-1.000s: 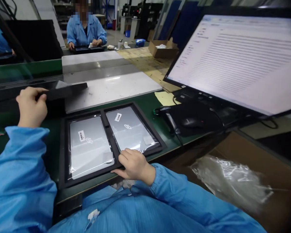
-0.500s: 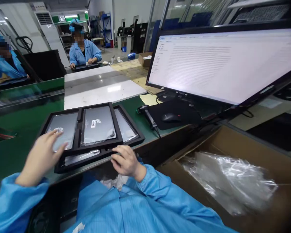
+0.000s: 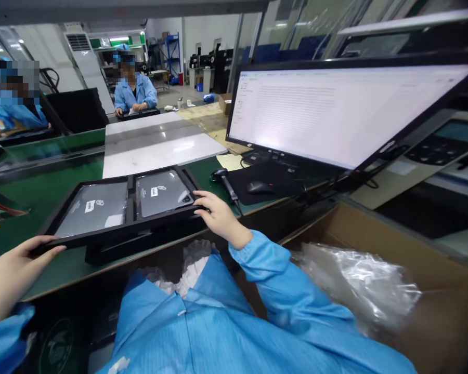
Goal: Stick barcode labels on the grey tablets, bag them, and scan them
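A black foam tray with two compartments lies at a tilt over another black tray on the green bench. In its left compartment is a grey tablet with a white label; the right one holds a second grey tablet, its camera corner near my fingers. My left hand grips the upper tray's near left corner between thumb and fingers. At its near right corner, my right hand pinches the rim. The lower tray's contents are hidden.
Right of the trays are a barcode scanner, a mouse and a large monitor. A cardboard box with clear plastic bags stands at my right. Beyond the white board, a person works; another sits left.
My left hand has moved from above the left tablet down to the tray's left corner. My right hand has risen to its right corner. The upper tray has been raised and shifted over the lower one.
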A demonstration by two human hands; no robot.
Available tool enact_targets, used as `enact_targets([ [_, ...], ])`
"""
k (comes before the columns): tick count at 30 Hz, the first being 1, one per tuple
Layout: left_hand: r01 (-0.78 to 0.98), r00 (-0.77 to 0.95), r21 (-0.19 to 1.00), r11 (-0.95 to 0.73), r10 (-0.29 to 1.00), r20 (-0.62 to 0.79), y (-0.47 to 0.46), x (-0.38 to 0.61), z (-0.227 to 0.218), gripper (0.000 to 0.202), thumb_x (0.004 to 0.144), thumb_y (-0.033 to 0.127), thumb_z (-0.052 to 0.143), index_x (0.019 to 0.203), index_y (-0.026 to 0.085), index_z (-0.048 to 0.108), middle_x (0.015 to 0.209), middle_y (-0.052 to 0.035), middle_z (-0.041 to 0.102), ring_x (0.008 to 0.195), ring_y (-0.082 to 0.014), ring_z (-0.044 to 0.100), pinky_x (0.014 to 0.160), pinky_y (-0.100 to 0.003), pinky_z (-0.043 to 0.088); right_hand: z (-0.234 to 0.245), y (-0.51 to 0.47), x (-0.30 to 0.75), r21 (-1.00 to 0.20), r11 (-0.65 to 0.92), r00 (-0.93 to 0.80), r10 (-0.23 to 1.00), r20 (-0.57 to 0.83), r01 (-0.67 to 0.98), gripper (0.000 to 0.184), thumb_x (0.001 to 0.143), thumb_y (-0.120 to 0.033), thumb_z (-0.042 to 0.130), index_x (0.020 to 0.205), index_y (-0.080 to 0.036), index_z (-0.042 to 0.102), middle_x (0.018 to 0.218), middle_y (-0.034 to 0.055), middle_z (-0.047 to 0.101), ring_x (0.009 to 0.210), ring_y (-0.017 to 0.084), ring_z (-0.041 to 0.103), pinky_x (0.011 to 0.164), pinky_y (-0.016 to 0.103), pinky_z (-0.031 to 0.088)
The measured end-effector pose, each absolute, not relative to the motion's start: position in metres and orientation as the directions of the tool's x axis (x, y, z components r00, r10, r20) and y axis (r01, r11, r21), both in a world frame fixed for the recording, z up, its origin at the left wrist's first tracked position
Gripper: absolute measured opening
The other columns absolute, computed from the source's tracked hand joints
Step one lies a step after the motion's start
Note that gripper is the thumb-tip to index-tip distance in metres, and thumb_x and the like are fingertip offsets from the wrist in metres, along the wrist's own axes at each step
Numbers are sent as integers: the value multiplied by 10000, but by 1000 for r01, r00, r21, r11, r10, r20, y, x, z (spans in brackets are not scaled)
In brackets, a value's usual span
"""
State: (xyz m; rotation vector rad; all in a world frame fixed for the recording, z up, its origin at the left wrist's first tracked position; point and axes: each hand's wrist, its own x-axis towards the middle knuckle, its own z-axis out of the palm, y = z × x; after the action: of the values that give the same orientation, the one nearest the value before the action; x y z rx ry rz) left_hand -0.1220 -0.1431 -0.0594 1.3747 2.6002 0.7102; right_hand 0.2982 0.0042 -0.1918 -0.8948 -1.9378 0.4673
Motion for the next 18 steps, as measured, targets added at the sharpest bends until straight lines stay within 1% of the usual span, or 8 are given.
enact_targets([
  [4,720,-472,603,345,880,60,-162,-101,-107,445,489,690,617,749,353,746,1066,-27,787,1355,-448,577,1114,-538,475,-212,-12,339,-672,542,-283,839,465,504,129,919,-264,656,1007,-226,743,1471,143,589,1376,313,588,1182,520,469],
  [6,620,-465,721,311,885,19,-164,-100,-126,388,537,628,683,820,371,754,1095,3,785,1348,-423,592,1148,-551,460,-225,-19,351,-707,495,-274,869,413,505,276,909,-306,671,1172,-234,719,1510,150,561,1410,321,556,1172,539,470],
  [9,310,-594,938,156,802,63,-143,-116,-132,294,674,510,751,907,347,676,1277,31,743,1324,-319,633,1150,-501,489,-228,-11,366,-762,419,-135,903,409,494,560,889,-402,704,1407,-223,588,1510,176,570,1390,322,566,1103,522,518],
  [11,176,-692,984,-7,710,129,-108,-133,-129,260,777,440,730,906,265,587,1380,-36,698,1316,-256,643,1130,-435,511,-216,11,375,-783,266,72,927,367,562,516,902,-434,685,1351,-193,607,1418,191,632,1282,311,632,1046,486,547],
  [13,162,-717,986,-28,684,137,-62,-149,-129,206,896,377,625,982,205,550,1374,-118,690,1214,-204,690,1086,-395,529,-198,41,379,-763,27,250,937,245,646,421,882,-424,722,1214,-173,658,1272,181,701,1158,294,681,1008,445,555],
  [14,163,-688,987,4,718,111,-37,-155,-132,193,954,342,538,1045,172,548,1384,-141,678,1179,-175,692,1065,-367,530,-190,57,377,-748,-95,301,943,145,657,394,848,-411,773,1141,-168,674,1180,166,727,1099,286,696,981,423,561],
  [16,197,-631,977,83,773,62,10,-164,-142,293,1029,327,396,1147,105,546,1353,-146,680,1102,-149,674,1015,-341,531,-177,82,369,-740,-268,314,946,-81,617,387,778,-404,863,1010,-156,677,948,121,740,957,267,714,874,379,582],
  [18,261,-600,959,110,797,72,45,-168,-155,362,1036,320,387,1195,47,564,1273,-117,703,1065,-149,626,1015,-328,502,-171,100,359,-761,-340,248,939,-240,552,400,760,-436,892,910,-147,659,735,75,681,779,243,697,719,349,587],
])
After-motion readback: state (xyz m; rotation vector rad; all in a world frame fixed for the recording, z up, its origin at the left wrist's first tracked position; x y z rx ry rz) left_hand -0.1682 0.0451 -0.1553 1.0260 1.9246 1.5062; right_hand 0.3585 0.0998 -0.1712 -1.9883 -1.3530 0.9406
